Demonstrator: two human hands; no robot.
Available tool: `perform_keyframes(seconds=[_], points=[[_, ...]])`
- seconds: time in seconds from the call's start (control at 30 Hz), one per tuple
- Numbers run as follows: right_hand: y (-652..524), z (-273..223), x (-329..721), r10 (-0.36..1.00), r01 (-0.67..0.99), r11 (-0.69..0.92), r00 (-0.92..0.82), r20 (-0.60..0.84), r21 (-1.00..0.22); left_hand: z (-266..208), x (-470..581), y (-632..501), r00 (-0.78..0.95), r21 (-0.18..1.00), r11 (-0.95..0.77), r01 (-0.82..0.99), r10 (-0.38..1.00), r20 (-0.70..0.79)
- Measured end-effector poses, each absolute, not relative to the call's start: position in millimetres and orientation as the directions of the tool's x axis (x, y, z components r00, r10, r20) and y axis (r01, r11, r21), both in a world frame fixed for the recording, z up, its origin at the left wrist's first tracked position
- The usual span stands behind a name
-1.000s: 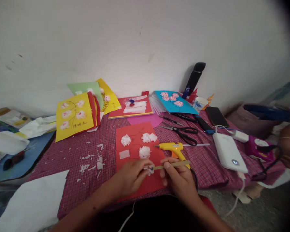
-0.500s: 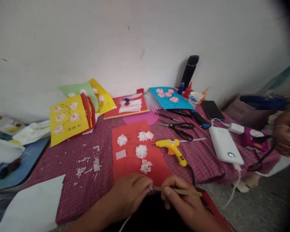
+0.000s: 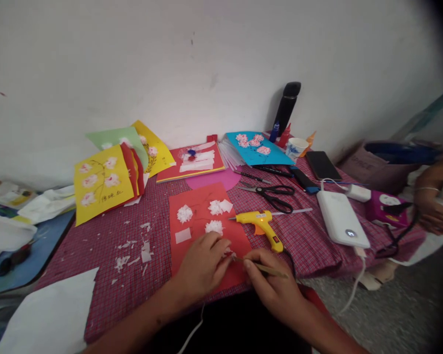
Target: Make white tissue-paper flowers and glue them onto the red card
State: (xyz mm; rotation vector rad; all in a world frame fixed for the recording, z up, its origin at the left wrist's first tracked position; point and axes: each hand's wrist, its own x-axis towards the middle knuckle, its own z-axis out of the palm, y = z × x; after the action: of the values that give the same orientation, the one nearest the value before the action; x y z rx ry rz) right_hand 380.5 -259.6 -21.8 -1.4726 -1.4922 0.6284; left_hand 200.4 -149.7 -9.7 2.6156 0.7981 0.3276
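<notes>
A red sheet of card (image 3: 182,194) lies on the table, with drawn stems and several white crumpled-paper flowers (image 3: 185,214) on it. Over its lower part, my left hand (image 3: 205,263) has its fingers bent together and partly covers the lowest flower. Whitish bits show at those fingertips, but what they grip is unclear. My right hand (image 3: 273,280) is closed round a thin wooden stick (image 3: 271,269), whose tip points left and meets the whitish bits. A flat white paper square (image 3: 183,236) rests on the card. Just beyond my right hand lies a yellow glue gun (image 3: 260,221).
Black scissors (image 3: 276,194), a white power bank (image 3: 343,219) and a phone (image 3: 322,165) lie to the right. Paper scraps (image 3: 145,250) are scattered left. Flower cards (image 3: 99,184) stand at the back left, a black bottle (image 3: 288,105) by the wall. Another person's hand (image 3: 433,206) is far right.
Both hands have moved forward from the card's near edge onto its lower part, the stick moving with the right hand. The lowest flower is now partly covered.
</notes>
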Motion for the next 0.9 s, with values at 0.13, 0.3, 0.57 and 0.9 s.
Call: perform_keyframes(seconds=[0.13, 0.3, 0.57, 0.9], points=[[-253.5, -21.7, 376.9, 0.96, 0.497, 0.158, 0.124, 0.251, -0.853, -10.1, 195.8, -151.3, 0.796, 0.473, -0.733, 0.489, 0.596, 0.1], [-249.8, -19.5, 376.6, 0.966, 0.517, 0.142, 0.115, 0.233, -0.844, -12.6, 193.8, -151.1, 0.799, 0.488, -0.723, 0.489, 0.596, 0.083], [-246.4, -23.5, 375.3, 0.97, 0.539, 0.09, 0.142, 0.196, -0.837, -15.5, 193.4, -151.2, 0.8, 0.463, -0.728, 0.505, 0.597, 0.065], [-226.4, -18.3, 371.2, 0.986, 0.734, 0.036, 0.084, 0.144, -0.678, -12.6, 196.0, -151.7, 0.801, 0.442, -0.73, 0.522, 0.598, 0.042]])
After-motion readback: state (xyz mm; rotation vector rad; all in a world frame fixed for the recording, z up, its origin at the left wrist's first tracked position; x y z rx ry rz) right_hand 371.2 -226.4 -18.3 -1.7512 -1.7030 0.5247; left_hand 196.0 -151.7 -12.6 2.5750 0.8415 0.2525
